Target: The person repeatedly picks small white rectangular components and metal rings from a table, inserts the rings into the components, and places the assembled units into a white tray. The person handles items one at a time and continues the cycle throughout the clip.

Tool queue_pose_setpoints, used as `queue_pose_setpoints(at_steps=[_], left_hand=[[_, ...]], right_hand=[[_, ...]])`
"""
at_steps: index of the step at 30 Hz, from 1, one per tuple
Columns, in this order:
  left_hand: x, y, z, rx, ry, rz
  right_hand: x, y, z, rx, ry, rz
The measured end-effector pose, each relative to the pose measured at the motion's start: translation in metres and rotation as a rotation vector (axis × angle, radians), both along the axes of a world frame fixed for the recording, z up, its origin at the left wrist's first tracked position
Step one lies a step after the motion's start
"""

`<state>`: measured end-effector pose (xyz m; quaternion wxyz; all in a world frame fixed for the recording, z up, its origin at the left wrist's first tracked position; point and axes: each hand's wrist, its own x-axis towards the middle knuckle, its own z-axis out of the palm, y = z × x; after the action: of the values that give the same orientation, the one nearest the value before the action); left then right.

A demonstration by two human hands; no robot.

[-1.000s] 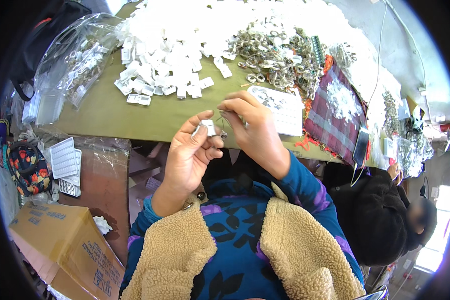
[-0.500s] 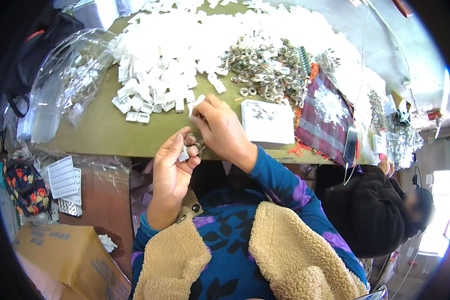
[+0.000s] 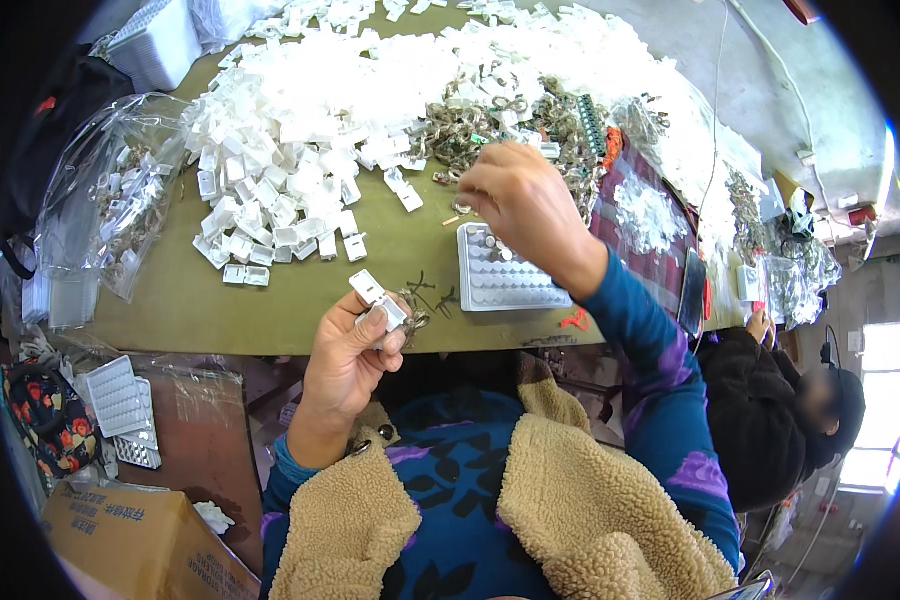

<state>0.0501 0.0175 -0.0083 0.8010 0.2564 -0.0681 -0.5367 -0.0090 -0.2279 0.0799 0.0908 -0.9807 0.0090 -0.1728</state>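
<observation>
My left hand (image 3: 345, 365) is closed around a small white plastic box (image 3: 383, 312), whose hinged lid stands up and open. Small brownish metal pieces (image 3: 413, 312) stick out beside its fingers. Farther right, my right hand (image 3: 525, 195) hangs over the far edge of a white tray with rows of small pockets (image 3: 515, 290). Its fingers are bent together, and whatever sits between the fingertips is too small to name. A few round silvery pieces (image 3: 500, 250) lie in the tray's far pockets.
A big heap of white boxes (image 3: 270, 190) covers the table's far side, beside a pile of metal rings (image 3: 470, 130). Clear plastic bags (image 3: 120, 200) lie at the left. A plaid cloth (image 3: 640, 220) and a phone (image 3: 691, 290) are at the right, near a person in black (image 3: 770, 420).
My right hand has moved from beside my left hand to the right, over the tray. The white box in my left hand now shows its open lid. The view has shifted slightly.
</observation>
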Motion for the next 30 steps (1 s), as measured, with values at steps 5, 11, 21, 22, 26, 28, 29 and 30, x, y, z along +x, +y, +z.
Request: queue_pose_setpoints(at_steps=[5, 11, 21, 22, 26, 28, 29, 30], left_hand=[[-0.001, -0.006, -0.001, 0.010, 0.028, 0.029], [-0.002, -0.007, 0.000, 0.022, 0.018, 0.032], [-0.012, -0.003, 0.003, -0.104, 0.155, 0.016], [-0.013, -0.003, 0.004, -0.139, 0.187, 0.000], [-0.019, -0.003, 0.009, -0.238, 0.328, -0.072], [-0.024, -0.003, 0.009, -0.271, 0.339, -0.074], [-0.027, -0.003, 0.009, -0.280, 0.353, -0.074], [-0.029, -0.002, 0.008, -0.292, 0.366, -0.072]], right_hand=[[0.035, -0.027, -0.028, -0.432, 0.209, -0.114], [0.035, -0.041, -0.016, -0.172, 0.100, -0.136], [0.023, -0.053, 0.030, 0.430, 0.003, -0.255], [0.022, -0.045, 0.026, 0.414, 0.007, -0.267], [-0.007, -0.004, 0.014, 0.837, -0.190, -0.083], [-0.032, 0.031, 0.006, 0.987, -0.208, 0.000], [-0.045, 0.049, 0.001, 1.045, -0.255, 0.084], [-0.057, 0.064, -0.004, 1.114, -0.206, -0.021]])
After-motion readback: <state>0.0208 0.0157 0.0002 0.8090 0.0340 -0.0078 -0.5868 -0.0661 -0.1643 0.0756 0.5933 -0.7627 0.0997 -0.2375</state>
